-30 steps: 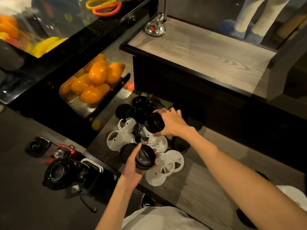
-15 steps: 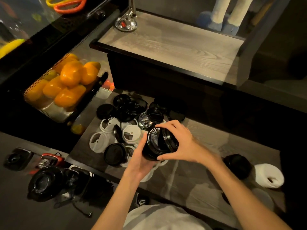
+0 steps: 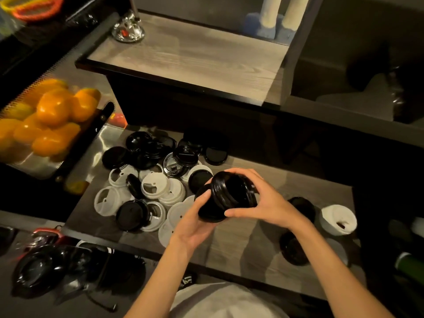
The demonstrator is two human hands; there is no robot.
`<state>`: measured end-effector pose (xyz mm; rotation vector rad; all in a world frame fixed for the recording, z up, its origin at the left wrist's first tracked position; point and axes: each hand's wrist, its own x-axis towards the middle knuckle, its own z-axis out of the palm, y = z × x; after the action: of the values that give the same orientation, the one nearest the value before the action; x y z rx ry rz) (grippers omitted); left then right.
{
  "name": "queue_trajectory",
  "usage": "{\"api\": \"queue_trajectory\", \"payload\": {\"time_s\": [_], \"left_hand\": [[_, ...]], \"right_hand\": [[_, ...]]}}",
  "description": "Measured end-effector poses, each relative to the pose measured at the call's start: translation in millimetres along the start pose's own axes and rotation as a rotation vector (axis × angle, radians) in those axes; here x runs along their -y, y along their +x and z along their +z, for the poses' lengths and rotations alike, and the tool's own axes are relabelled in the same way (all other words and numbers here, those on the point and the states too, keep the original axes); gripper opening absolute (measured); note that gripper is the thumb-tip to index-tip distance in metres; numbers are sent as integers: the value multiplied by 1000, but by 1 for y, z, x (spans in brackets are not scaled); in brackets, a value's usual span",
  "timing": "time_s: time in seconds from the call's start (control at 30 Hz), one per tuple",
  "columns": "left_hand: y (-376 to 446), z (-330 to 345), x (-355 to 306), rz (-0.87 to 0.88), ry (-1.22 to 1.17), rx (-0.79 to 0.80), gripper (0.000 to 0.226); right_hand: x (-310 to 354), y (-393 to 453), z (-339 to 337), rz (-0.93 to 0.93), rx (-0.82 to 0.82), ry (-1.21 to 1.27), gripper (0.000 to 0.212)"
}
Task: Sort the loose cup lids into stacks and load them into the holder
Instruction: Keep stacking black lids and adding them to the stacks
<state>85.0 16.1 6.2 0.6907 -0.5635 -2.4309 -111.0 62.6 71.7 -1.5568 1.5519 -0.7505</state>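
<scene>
Head camera: black lids gathered into a stack over the counter

Head view, looking down: I see both hands meeting on a stack of black lids (image 3: 231,195) held just above the wood-grain counter (image 3: 241,246). The stack lies on its side, its long axis running from lower left to upper right, tilted, with the open hollow of the lids facing up toward the camera. My left hand (image 3: 195,222) cups the lower left end from beneath, thumb pressed against the rim. My right hand (image 3: 268,203) curls over the upper right end, fingers across the top and thumb under the front edge, so both hands grip the stack.

Left of the hands, a loose heap of black lids (image 3: 158,150) and white lids (image 3: 156,185) lies spread over the counter, some overlapping, several white ones showing their sip holes. One black lid (image 3: 133,215) sits on top of white ones at the near edge of the heap.

To the right, a black stack (image 3: 302,207) and a white stack (image 3: 338,219) lie on their sides near each other. Another dark round shape (image 3: 293,250) sits nearer me; I cannot tell what it is. At far left, orange fruit (image 3: 52,115) fills a metal tray (image 3: 25,164).
</scene>
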Motion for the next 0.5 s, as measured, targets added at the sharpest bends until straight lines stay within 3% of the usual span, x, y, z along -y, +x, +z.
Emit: {"api": "queue_trajectory", "payload": {"time_s": [0.27,0.5], "left_hand": [[4,18,19,-40,27,43,79],[3,28,25,-26,40,51,85]], "right_hand": [[-12,-26,-13,60,-60,73,82],[-19,-38,-23,75,-49,108,84]]}}
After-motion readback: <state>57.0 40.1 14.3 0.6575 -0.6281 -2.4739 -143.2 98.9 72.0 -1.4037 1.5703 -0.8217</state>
